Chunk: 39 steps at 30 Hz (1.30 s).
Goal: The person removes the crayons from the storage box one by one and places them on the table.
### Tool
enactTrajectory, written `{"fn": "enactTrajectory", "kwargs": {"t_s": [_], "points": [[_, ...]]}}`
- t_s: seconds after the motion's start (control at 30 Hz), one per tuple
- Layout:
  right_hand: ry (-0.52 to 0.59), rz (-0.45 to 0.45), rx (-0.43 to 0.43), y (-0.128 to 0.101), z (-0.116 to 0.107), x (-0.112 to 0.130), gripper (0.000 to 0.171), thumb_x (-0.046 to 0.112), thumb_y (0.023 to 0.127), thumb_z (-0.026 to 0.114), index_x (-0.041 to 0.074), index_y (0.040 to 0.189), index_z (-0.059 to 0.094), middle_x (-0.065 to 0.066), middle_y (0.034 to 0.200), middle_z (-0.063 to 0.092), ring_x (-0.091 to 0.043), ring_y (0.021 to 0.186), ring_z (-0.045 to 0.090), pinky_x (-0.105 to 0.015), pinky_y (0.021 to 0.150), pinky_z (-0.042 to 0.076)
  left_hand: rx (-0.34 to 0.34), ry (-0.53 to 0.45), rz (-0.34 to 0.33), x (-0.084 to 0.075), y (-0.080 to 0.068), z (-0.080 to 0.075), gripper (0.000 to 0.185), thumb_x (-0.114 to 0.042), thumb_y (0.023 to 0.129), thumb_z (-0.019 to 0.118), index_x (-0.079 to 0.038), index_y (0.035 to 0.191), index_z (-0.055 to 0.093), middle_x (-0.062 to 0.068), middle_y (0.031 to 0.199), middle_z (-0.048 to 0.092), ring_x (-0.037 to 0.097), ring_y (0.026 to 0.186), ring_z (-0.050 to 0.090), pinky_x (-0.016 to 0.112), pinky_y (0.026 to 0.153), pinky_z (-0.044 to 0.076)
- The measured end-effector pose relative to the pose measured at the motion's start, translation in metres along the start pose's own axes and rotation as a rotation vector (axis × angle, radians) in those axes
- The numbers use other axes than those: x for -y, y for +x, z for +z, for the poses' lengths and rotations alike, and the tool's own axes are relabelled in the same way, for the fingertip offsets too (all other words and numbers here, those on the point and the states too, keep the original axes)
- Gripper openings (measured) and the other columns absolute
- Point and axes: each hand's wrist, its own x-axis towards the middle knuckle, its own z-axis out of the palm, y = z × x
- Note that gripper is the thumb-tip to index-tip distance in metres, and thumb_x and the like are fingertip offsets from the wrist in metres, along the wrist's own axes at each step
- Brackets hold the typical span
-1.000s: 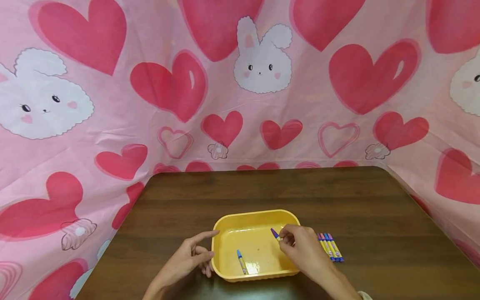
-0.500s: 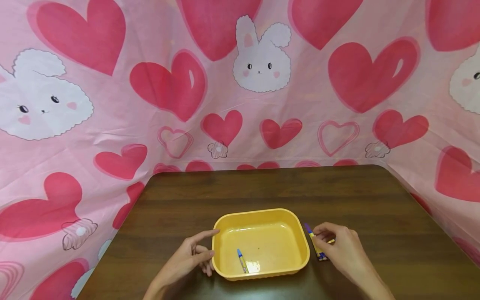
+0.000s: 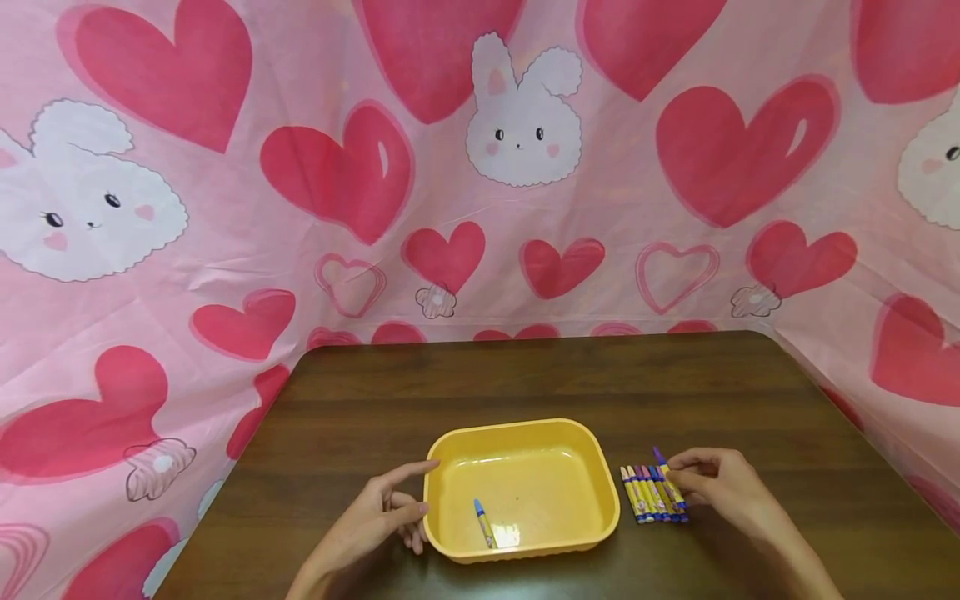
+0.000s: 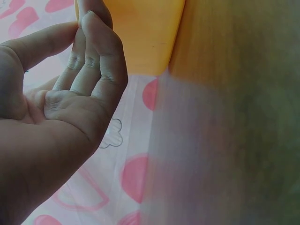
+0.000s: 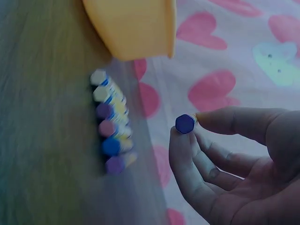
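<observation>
My right hand (image 3: pixel 716 483) pinches a purple crayon (image 3: pixel 662 463) between thumb and fingertips, its coloured tip pointing away from me. Seen from the right wrist, the purple butt end of this crayon (image 5: pixel 184 123) faces the camera. It is at the right end of a row of crayons (image 3: pixel 642 500) in yellow wrappers, set side by side. Left of the row stands a yellow plastic tray (image 3: pixel 517 426) with one blue crayon (image 3: pixel 483 525) inside. At the tray's left wall rests my left hand (image 3: pixel 375 512), index fingertip at the rim and thumb lower against the side.
The dark wood-grain table (image 3: pixel 525 375) extends behind the tray and to both sides. A pink cloth (image 3: pixel 555 217) printed with hearts and rabbits hangs around the far edge and both sides.
My right hand has moved right with the purple crayon, from over the tray, past the row's left side, to its right end. The left hand and the tray stay put.
</observation>
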Motion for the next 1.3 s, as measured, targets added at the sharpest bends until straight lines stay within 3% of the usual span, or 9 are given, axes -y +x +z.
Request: {"fn": "enactTrajectory", "kwargs": {"t_s": [0.13,0.4,0.93,1.3], "points": [[-0.011,0.026,0.011,0.002,-0.005,-0.012,0.028,0.01,0.093,0.068,-0.013,0.109,0.065,-0.017,0.097,0.071,-0.016,0.079,0.068,-0.031,0.069,0.06,0.0,-0.008,0.003,0.001,0.0,0.0,0.055,-0.005,0.103,0.051,0.004,0.152,0.029,0.033,0.08,0.065,0.017,0.066,0.068,0.045,0.065,0.061],[-0.271,0.114,-0.055,0.008,-0.005,-0.02,0.017,0.013,0.088,0.071,-0.001,0.099,0.07,-0.007,0.085,0.072,-0.018,0.067,0.068,-0.028,0.061,0.056,0.002,-0.008,0.016,0.003,0.001,-0.001,0.055,-0.004,0.103,0.051,0.005,0.152,0.029,0.035,0.08,0.064,0.017,0.065,0.068,0.045,0.065,0.061],[-0.25,0.136,-0.038,0.01,0.001,-0.022,0.015,0.006,0.085,0.074,-0.005,0.094,0.069,-0.005,0.081,0.069,-0.019,0.07,0.067,-0.031,0.059,0.059,-0.004,0.0,0.0,0.002,0.001,0.0,0.055,-0.005,0.103,0.052,0.005,0.152,0.029,0.033,0.08,0.065,0.017,0.066,0.068,0.045,0.066,0.061],[-0.375,0.091,-0.069,0.006,-0.001,-0.014,0.013,0.012,0.086,0.072,0.001,0.093,0.072,-0.002,0.08,0.07,-0.015,0.068,0.064,-0.027,0.058,0.053,-0.034,0.023,-0.038,0.0,0.0,0.002,0.056,-0.008,0.102,0.055,0.001,0.152,0.032,0.026,0.079,0.069,0.02,0.065,0.068,0.045,0.065,0.061]]}}
